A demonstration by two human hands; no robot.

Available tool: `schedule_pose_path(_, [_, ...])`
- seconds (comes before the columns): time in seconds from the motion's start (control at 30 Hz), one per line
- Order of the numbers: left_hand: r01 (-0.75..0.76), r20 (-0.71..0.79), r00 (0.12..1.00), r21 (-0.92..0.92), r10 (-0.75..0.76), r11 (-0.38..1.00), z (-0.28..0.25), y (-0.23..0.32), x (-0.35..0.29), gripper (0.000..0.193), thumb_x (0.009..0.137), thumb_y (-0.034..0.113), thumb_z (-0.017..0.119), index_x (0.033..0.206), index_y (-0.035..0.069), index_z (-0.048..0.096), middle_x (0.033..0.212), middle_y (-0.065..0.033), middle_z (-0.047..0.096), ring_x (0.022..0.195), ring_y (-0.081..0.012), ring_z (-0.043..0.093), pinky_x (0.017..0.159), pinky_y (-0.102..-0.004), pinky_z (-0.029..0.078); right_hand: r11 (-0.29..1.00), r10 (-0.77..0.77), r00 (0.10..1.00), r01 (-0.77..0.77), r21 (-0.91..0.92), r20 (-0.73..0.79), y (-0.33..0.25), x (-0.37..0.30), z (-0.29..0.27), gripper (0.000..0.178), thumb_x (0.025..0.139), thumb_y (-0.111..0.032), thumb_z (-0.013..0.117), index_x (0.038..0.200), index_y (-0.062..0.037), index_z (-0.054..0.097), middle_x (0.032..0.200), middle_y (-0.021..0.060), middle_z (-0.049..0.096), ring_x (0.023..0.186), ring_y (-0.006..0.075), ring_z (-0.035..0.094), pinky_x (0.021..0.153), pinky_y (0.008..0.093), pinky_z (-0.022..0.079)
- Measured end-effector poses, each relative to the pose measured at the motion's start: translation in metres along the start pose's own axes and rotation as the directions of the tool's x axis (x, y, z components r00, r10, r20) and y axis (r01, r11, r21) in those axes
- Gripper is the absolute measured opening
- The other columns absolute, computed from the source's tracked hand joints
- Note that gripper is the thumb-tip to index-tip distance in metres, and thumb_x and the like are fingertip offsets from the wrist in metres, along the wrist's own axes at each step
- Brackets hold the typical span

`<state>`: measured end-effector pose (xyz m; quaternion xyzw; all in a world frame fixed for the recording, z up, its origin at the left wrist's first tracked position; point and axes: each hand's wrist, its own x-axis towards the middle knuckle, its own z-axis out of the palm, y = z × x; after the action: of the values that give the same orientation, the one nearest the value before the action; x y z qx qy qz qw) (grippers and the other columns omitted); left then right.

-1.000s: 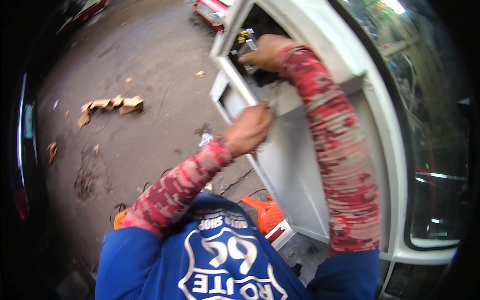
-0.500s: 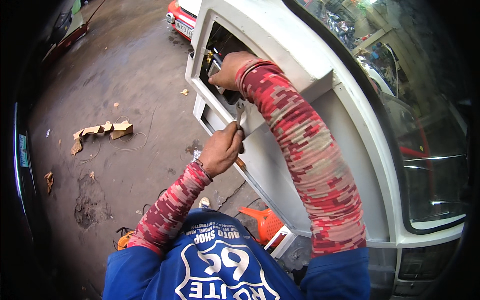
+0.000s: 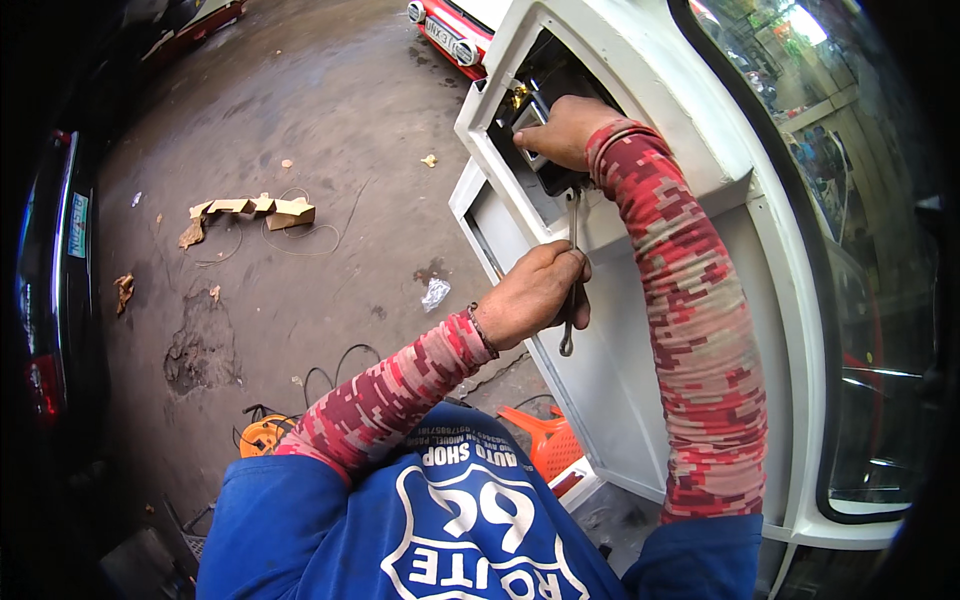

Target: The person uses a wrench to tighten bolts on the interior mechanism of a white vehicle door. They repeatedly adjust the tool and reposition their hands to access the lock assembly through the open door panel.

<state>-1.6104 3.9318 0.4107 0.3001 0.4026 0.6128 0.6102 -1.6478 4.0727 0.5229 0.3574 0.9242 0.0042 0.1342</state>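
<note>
My left hand [image 3: 538, 292] is closed around a double-ended metal wrench [image 3: 572, 225], held nearly upright. The wrench's upper end is at the lower edge of a dark, boxy part [image 3: 550, 178]; whether it sits on a nut there I cannot tell. My right hand [image 3: 570, 132] reaches into an opening in a white vehicle body panel [image 3: 540, 225], with the thumb stretched over the dark part and the other fingers hidden behind. A small brass-coloured fitting [image 3: 520, 96] shows beside the part. Red patterned sleeves cover both my forearms.
White bodywork and a large window [image 3: 840, 250] fill the right side. An orange plastic chair [image 3: 545, 440] stands below the panel. On the floor lie cardboard pieces [image 3: 250, 208], crumpled foil [image 3: 435, 294] and a yellow corded tool [image 3: 265, 434]. A dark car [image 3: 60, 300] is at left.
The view has shifted, so the scene sits further right. My left hand has turned the wrench more upright, and its lower end now shows beneath my fist. My right hand stays at the dark part.
</note>
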Motion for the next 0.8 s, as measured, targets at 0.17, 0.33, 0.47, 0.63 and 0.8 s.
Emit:
schedule_pose_path(0.17, [-0.005, 0.064, 0.998, -0.025, 0.007, 1.0, 0.003, 0.01, -0.001, 0.024, 0.099, 0.027, 0.034, 0.092, 0.009, 0.048, 0.066, -0.0061, 0.063, 0.044, -0.0086, 0.043, 0.041, -0.0236, 0.033, 1.0, 0.008, 1.0, -0.008, 0.001, -0.009, 0.003, 0.004, 0.003, 0.058, 0.085, -0.055, 0.063, 0.1, 0.0004, 0.073, 0.096, 0.0222, 0.07, 0.091, 0.033, 0.069, 0.084, 0.0394, 0.053])
schedule_pose_path(0.33, [0.024, 0.063, 0.998, -0.232, -0.009, 0.972, 0.009, 0.014, 0.003, 0.022, 0.098, 0.024, 0.034, 0.091, 0.009, 0.048, 0.066, -0.0103, 0.063, 0.042, -0.0095, 0.038, 0.039, -0.0235, 0.03, 1.0, -0.004, 1.0, 0.004, -0.014, -0.011, 0.002, 0.005, 0.003, 0.06, 0.085, -0.055, 0.064, 0.1, 0.0031, 0.072, 0.097, 0.0231, 0.07, 0.092, 0.0334, 0.069, 0.085, 0.0393, 0.053])
schedule_pose_path(0.47, [0.029, 0.064, 0.998, -0.341, -0.008, 0.94, 0.015, 0.017, 0.001, 0.021, 0.097, 0.024, 0.036, 0.091, 0.01, 0.049, 0.066, -0.0121, 0.063, 0.04, -0.01, 0.038, 0.037, -0.0244, 0.029, 1.0, -0.002, 1.0, 0.002, -0.026, -0.017, 0.001, 0.004, 0.003, 0.062, 0.085, -0.055, 0.064, 0.101, 0.0042, 0.071, 0.099, 0.024, 0.07, 0.094, 0.0342, 0.069, 0.086, 0.0392, 0.052])
schedule_pose_path(0.63, [0.016, 0.05, 0.999, -0.278, -0.002, 0.96, 0.018, 0.018, 0.001, 0.021, 0.097, 0.025, 0.038, 0.091, 0.009, 0.049, 0.065, -0.0127, 0.064, 0.039, -0.0102, 0.039, 0.036, -0.0242, 0.029, 0.999, -0.018, 1.0, 0.018, -0.032, -0.009, 0.002, 0.005, 0.002, 0.063, 0.086, -0.055, 0.063, 0.102, 0.0051, 0.071, 0.1, 0.0249, 0.069, 0.095, 0.0351, 0.069, 0.087, 0.0395, 0.052])
schedule_pose_path(0.8, [-0.007, 0.035, 0.999, -0.306, 0.019, 0.952, 0.021, 0.017, 0.0, 0.021, 0.097, 0.025, 0.038, 0.092, 0.008, 0.051, 0.065, -0.0121, 0.063, 0.041, -0.0098, 0.04, 0.037, -0.024, 0.028, 0.999, -0.008, 0.999, 0.007, -0.038, -0.04, 0.003, 0.005, 0.005, 0.064, 0.085, -0.056, 0.064, 0.102, 0.0061, 0.07, 0.101, 0.0252, 0.069, 0.096, 0.0354, 0.068, 0.088, 0.0395, 0.052])
